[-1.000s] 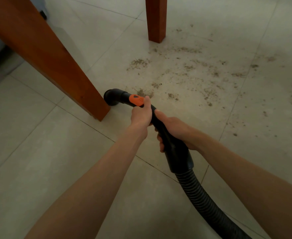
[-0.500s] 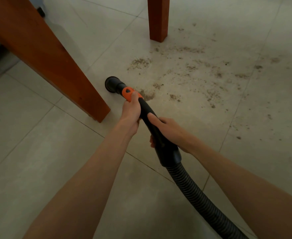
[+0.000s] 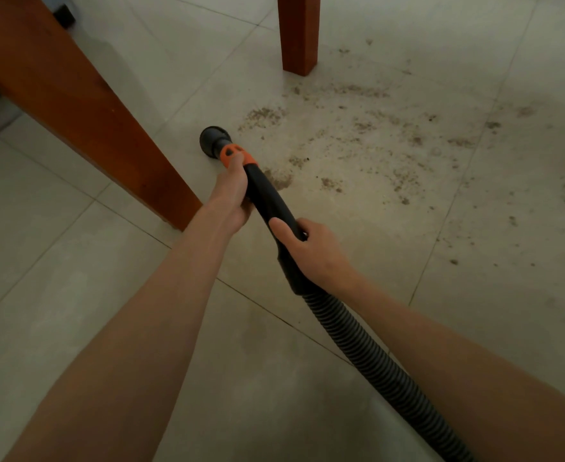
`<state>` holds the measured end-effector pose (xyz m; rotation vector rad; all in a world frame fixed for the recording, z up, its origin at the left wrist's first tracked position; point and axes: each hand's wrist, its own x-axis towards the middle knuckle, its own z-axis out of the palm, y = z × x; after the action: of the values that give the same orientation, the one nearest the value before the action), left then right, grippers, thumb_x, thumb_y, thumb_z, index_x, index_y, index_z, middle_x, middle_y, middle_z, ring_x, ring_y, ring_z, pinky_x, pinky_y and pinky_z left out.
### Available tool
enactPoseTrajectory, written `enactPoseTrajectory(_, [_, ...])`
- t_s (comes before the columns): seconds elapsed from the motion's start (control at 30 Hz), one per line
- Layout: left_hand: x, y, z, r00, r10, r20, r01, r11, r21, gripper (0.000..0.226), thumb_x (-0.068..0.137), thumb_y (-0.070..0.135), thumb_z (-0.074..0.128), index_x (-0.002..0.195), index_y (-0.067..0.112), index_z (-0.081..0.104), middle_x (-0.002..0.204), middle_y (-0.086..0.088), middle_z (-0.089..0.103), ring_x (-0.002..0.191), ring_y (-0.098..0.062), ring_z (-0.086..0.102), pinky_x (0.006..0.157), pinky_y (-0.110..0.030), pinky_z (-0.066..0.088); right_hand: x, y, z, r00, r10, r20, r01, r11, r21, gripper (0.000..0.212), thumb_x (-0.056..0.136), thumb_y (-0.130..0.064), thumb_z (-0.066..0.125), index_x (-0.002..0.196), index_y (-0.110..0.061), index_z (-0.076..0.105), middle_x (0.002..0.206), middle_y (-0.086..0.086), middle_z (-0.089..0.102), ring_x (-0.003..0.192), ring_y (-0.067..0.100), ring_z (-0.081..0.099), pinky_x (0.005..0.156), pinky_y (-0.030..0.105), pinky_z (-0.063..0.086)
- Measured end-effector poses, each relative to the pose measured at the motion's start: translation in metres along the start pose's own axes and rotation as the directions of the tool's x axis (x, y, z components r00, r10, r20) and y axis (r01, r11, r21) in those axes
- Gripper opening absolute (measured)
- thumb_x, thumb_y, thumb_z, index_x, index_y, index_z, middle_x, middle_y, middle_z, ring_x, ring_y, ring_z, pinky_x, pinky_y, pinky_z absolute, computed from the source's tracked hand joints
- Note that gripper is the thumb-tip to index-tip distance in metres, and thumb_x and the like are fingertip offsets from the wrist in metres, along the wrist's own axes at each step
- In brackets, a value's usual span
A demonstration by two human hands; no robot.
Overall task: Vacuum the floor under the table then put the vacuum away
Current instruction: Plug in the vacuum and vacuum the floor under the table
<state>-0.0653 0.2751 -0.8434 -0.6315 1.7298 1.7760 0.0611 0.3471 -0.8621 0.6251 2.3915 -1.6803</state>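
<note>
Head view: the left hand (image 3: 231,198) has its fingers curled round the black vacuum handle (image 3: 267,198), thumb on the orange collar (image 3: 236,155). The right hand (image 3: 311,248) grips the handle nearer, just above the ribbed hose (image 3: 384,371). The round nozzle (image 3: 212,140) points at the tiled floor (image 3: 74,295), between the near table leg (image 3: 84,108) and scattered dirt (image 3: 374,145); a far table leg (image 3: 299,35) stands beyond.

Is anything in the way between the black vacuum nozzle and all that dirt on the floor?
Nothing visible. The black round vacuum nozzle has open grey tile between it and the brown crumb dirt to its right. The near slanted wooden table leg stands on its other side, to the left.
</note>
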Motion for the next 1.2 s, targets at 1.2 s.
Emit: enactPoseTrajectory(1.2, [-0.047, -0.031, -0.003, 0.999, -0.049, -0.013, 0.050, 0.994, 0.099, 0.052, 0.098, 0.048, 0.034, 0.123, 0.004, 0.047, 0.092, -0.009, 0.056, 0.083, -0.021, 0.056, 0.075, -0.035, 0.048, -0.065, 0.009, -0.003, 0.999, 0.034, 0.030, -0.032, 0.997, -0.073, 0.036, 0.092, -0.054, 0.045, 0.088, -0.018, 0.049, 0.078, 0.001, 0.062, 0.069, 0.017, 0.063, 0.063, 0.029, 0.053])
